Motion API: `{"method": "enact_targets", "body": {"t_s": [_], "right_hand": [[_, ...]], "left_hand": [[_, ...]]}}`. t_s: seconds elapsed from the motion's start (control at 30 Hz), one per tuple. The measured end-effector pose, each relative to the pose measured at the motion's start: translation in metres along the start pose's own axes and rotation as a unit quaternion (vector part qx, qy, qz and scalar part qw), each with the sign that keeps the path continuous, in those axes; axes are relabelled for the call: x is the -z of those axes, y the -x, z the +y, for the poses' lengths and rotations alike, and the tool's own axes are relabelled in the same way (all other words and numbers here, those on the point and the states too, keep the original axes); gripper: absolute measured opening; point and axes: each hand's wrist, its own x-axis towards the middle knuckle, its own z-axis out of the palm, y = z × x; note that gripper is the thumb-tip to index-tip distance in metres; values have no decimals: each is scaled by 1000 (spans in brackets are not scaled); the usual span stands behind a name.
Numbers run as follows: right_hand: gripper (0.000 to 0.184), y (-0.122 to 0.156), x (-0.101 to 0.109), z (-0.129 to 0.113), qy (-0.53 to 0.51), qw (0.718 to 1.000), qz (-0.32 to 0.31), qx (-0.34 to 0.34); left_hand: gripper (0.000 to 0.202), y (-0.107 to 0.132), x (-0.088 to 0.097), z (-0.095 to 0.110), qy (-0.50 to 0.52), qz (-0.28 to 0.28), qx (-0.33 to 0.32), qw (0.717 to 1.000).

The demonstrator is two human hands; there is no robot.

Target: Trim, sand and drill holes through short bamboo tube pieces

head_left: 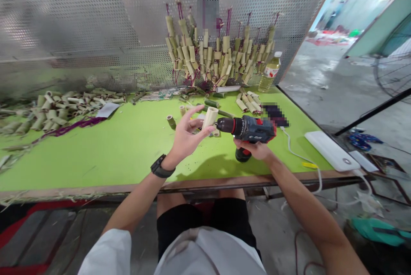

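My left hand (189, 136) grips a short pale bamboo tube (210, 117) between thumb and fingers, its hollow end turned up. From the right, a cordless drill (257, 129) points at the tube's side, its chuck close to my left thumb. My right hand (255, 150) is wrapped round the drill's handle. Whether the bit has entered the bamboo cannot be made out. Just behind my left hand, a darker bamboo piece (171, 121) stands on the green tabletop (128, 150).
Many cut bamboo pieces (48, 112) lie heaped at the left beside purple cord (73, 127). Strung bamboo bundles (221, 56) lean on the perforated metal panel (138, 22). An oil bottle (270, 73), a phone (275, 114) and a white power bank (332, 150) with a cable occupy the right side.
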Motion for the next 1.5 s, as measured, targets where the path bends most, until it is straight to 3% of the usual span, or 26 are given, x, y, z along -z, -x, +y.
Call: {"method": "enact_targets", "body": {"t_s": [0.07, 0.23, 0.43, 0.7, 1.0, 1.13, 1.27, 1.5], "right_hand": [[43, 0, 1, 0, 3, 1000, -9, -4], [43, 0, 2, 3, -2, 1000, -5, -10], [47, 1, 0, 3, 0, 999, 1, -35], [48, 1, -1, 4, -16, 998, 10, -53], [46, 0, 3, 7, -6, 999, -5, -36], [48, 1, 2, 4, -3, 999, -3, -48], [50, 2, 0, 2, -10, 999, -4, -50], [49, 2, 1, 1, -12, 998, 4, -54]], "left_hand": [[68, -2, 2, 1, 18, -1, 23, 1000], [47, -6, 5, -2, 11, -23, 54, 998], [50, -7, 6, -7, 42, -38, 72, 996], [47, 2, 17, 3, 55, -50, 114, 991], [49, 11, 14, -4, 18, -14, 6, 1000], [42, 17, 14, 0, -80, 36, -66, 994], [38, 21, 15, 4, -190, 73, -127, 971], [40, 21, 14, 2, -194, 87, -143, 967]]}}
